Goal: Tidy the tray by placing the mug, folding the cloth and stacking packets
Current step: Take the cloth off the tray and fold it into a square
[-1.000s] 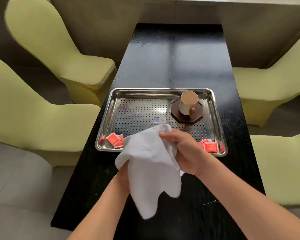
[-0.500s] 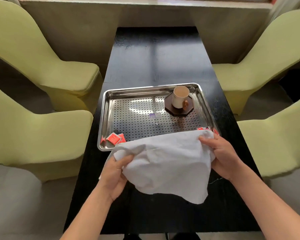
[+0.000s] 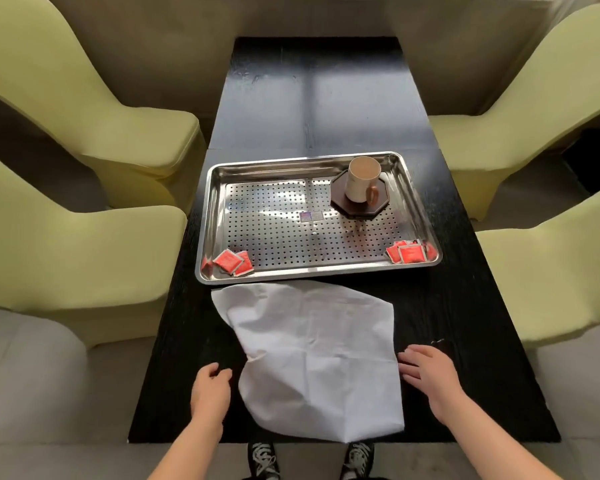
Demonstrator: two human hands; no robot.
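The white square cloth (image 3: 312, 358), held stretched in the air between both hands half a second ago, is now lying spread out on the black wooden table (image 3: 312, 98), and both hands have let go of it. It is resting between the person and the shiny perforated steel tray (image 3: 312, 274), its far edge just beside the tray's near rim and its near corner reaching the table's edge. The left hand (image 3: 210, 393) is hovering just beside the cloth's left edge with fingers loosely curled, gripping nothing. The right hand (image 3: 430, 375) is sitting at the cloth's right edge with fingers straight and spread; whether the fingertips are touching the fabric cannot be told. The cream ceramic mug (image 3: 361, 180) is standing upright on a dark octagonal coaster (image 3: 378, 209) in the tray's far right corner. Red square packets are lying in two loose clusters inside the tray, one in the near left corner (image 3: 231, 261) and one in the near right corner (image 3: 409, 252). Pale green upholstered chairs (image 3: 66, 237) are flanking the table on both sides.
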